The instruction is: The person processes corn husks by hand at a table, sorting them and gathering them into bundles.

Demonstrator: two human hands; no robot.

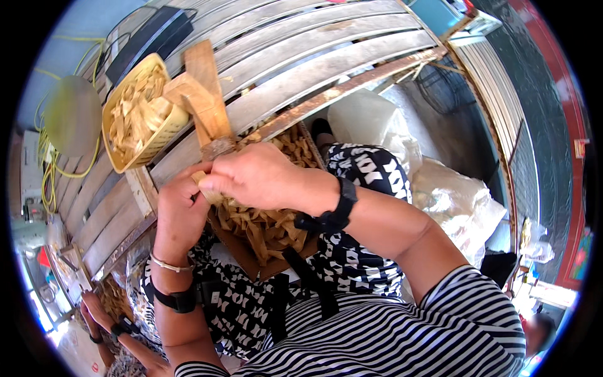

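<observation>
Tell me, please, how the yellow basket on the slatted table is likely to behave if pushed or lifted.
The yellow basket looks like thin, perforated plastic, so it probably holds its shape and feels light. Its heaped tan strips might spill if tilted. Pushed across the slatted table, it may catch at the gaps.

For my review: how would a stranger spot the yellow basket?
Find the slatted wooden table, then the wooden stand beyond the left hand. Left of the stand sits the yellow basket of tan strips; perforated sides set it apart from the black case behind.
</observation>
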